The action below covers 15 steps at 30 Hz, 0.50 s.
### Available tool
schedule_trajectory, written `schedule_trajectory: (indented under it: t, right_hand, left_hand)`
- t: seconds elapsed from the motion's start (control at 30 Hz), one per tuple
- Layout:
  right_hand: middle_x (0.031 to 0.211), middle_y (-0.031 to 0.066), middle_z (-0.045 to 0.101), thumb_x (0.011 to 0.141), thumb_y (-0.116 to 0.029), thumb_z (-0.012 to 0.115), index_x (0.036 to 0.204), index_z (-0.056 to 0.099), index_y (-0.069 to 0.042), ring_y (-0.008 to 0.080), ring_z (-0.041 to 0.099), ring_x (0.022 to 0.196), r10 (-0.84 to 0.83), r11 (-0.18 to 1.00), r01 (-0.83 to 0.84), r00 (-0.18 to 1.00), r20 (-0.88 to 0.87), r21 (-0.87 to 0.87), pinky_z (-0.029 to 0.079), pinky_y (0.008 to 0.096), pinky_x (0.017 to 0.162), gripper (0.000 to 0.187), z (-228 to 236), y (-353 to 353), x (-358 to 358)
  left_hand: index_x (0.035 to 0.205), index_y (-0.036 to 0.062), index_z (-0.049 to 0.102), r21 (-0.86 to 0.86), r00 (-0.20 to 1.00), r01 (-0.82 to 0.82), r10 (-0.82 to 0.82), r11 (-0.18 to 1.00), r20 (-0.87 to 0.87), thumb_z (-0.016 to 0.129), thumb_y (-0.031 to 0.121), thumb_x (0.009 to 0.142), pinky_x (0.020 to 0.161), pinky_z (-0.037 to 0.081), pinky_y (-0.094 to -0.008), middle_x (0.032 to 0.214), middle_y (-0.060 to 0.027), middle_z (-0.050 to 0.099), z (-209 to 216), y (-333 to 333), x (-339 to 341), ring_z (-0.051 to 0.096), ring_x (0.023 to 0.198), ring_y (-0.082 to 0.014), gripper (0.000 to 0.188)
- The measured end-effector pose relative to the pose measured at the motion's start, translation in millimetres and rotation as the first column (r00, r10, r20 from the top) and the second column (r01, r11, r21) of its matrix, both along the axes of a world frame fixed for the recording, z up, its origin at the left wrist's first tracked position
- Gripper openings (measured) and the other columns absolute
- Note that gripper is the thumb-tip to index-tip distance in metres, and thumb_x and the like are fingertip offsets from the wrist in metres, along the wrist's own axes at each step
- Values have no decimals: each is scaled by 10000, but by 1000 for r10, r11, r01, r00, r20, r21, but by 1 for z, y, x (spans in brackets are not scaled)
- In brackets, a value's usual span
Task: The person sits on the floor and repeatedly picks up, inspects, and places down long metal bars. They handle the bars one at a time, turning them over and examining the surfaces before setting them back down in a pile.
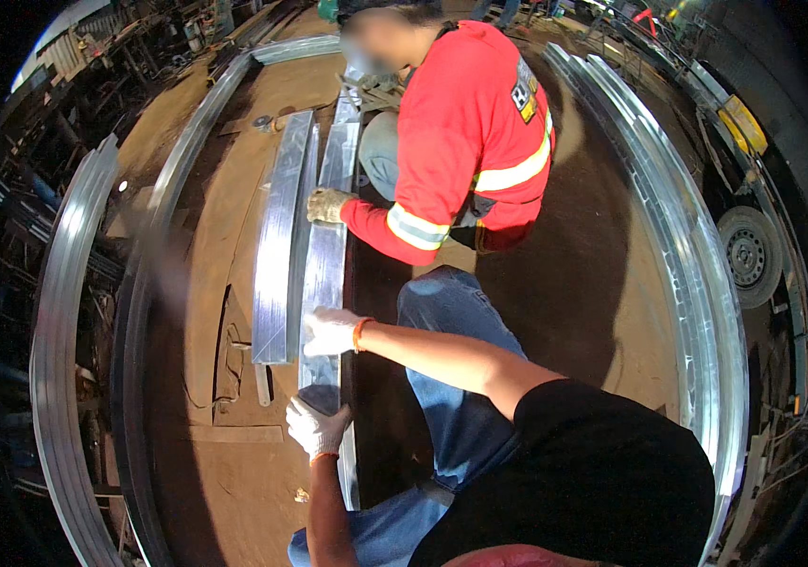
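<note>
A long, shiny metal beam (323, 274) runs away from me, with my gloved hands at its near part. My left hand (317, 427), in a white glove with an orange cuff, grips across the beam, thumb and fingers on opposite sides. Just beyond it is a dark rounded patch (322, 399); I cannot tell whether it is an object or a shadow. Farther along, my right hand (330, 332), gloved alike, rests on the beam with fingers bent; anything in them is hidden. A shorter metal beam (276, 255) lies alongside on the left.
A co-worker in a red jacket (451, 142) crouches ahead, a gloved hand (328, 205) on the same beam. Long metal bars (68, 321) lie left, more bars (697, 274) right. A wheel (752, 255) stands at far right. A flat strip (263, 385) lies on the brown floor (243, 491).
</note>
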State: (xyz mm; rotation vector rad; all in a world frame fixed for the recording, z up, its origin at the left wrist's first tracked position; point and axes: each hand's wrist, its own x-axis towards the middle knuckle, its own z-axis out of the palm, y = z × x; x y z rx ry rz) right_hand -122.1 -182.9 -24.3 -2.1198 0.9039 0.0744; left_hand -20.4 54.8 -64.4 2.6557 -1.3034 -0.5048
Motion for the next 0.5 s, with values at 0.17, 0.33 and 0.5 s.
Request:
schedule_trajectory:
  t: [0.17, 0.33, 0.5]
  right_hand:
    - [1346, 286, 619, 776, -477, 792, 1214, 690, -11, 419, 667, 1158, 479, 829, -522, 847, -230, -198, 576, 543, 909, 647, -38, 31, -5]
    - [1363, 294, 572, 720, -340, 798, 1135, 742, 3, 429, 632, 1142, 484, 801, -589, 743, -463, -108, 588, 538, 830, 541, -44, 46, 11]
    - [1288, 267, 557, 770, -317, 741, 1197, 740, 16, 419, 623, 1107, 421, 739, -645, 666, -616, -192, 576, 537, 781, 541, -30, 70, 15]
  left_hand:
    - [1564, -48, 337, -63, 1000, -17, 17, 998, -2, 904, 669, 603, 1168, 369, -575, 1556, -301, 434, -12, -11, -9, 419, 1450, -436, 1327]
    - [1499, 28, 436, 108, 995, 93, -98, 990, 38, 876, 677, 661, 1092, 447, -565, 1453, -288, 479, 18, 2, 1, 491, 1349, -464, 1147]
    - [1356, 114, 571, 148, 951, 309, -303, 939, -63, 819, 507, 751, 1000, 493, -563, 1374, -242, 529, 47, 12, 14, 560, 1247, -447, 763]
